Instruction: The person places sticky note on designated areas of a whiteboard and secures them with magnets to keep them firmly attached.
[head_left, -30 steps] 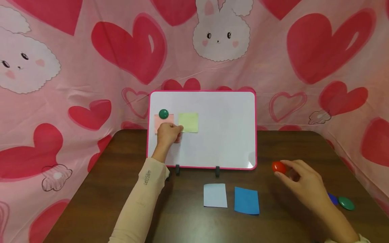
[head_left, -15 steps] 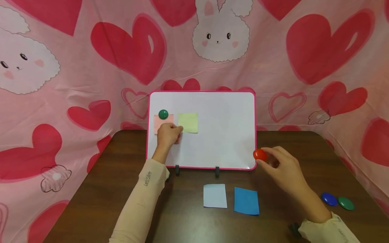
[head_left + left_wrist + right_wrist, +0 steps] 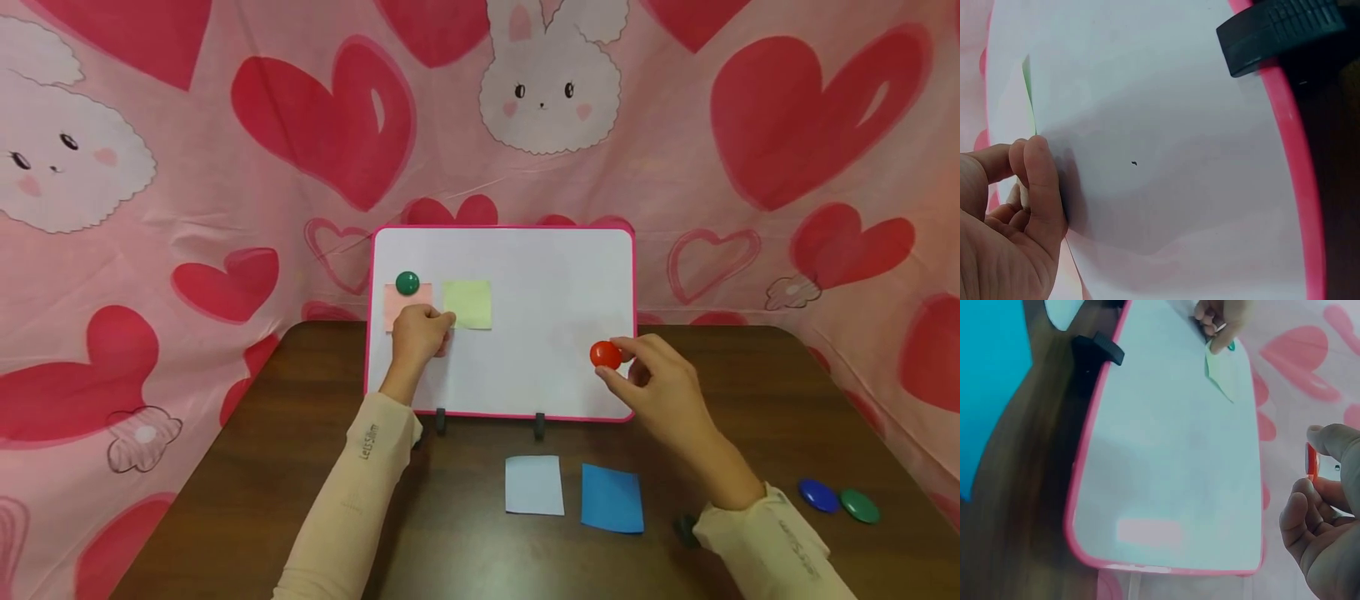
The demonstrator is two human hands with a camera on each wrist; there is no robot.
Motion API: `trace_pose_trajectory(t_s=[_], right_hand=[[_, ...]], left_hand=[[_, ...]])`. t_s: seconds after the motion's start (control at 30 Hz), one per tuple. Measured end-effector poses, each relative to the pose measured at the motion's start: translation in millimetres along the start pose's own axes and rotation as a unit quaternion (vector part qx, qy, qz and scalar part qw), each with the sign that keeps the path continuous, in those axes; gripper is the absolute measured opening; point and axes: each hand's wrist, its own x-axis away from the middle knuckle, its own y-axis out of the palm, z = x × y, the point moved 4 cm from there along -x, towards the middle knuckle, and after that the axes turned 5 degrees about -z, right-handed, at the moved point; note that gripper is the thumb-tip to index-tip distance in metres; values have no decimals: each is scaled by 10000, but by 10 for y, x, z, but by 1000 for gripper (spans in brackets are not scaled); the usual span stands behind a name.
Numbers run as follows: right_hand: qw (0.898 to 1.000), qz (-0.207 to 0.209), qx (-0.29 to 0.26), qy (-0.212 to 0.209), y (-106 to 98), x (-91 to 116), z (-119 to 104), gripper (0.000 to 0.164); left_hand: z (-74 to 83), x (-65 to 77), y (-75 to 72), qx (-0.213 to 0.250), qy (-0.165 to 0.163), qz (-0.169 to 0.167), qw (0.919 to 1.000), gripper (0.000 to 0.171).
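Observation:
A whiteboard (image 3: 543, 292) with a pink frame stands on the table. My left hand (image 3: 420, 333) pinches the lower left corner of a pale green sticky note (image 3: 472, 302) against the board. Left of it, a pink sticky note (image 3: 397, 304) hangs under a round green magnet (image 3: 407, 282), partly covered by that hand. In front of the board's right part, my right hand (image 3: 666, 383) holds a round red magnet (image 3: 605, 355) between thumb and fingers. The right wrist view shows this red magnet (image 3: 1312, 461) edge-on, apart from the board.
On the dark wooden table (image 3: 457, 542) lie a white sticky note (image 3: 534, 485) and a blue one (image 3: 612, 498) before the board. A blue magnet (image 3: 818, 495) and another green magnet (image 3: 859, 506) lie at the right. Black feet (image 3: 539, 426) support the board's lower edge.
My right hand has carried the red magnet left and upward, from above the table's right side to the board's right part. The left hand has stayed at the green note.

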Motion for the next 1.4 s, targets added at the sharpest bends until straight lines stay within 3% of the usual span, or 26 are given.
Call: trace_pose_trajectory(t_s=[0.17, 0.77, 1.1, 1.4], right_hand=[[9998, -81, -92, 126, 57, -94, -29, 45], [9970, 103, -322, -692, 300, -460, -266, 42], [9961, 64, -441, -764, 440, -655, -373, 40], [9943, -44, -459, -961, 643, -843, -494, 39]], left_hand=[[12, 3, 2, -38, -57, -13, 10000, 25], [-9, -20, 1, 57, 19, 21, 10000, 26], [3, -17, 19, 63, -34, 57, 10000, 25], [17, -17, 8, -228, 27, 125, 9997, 26]])
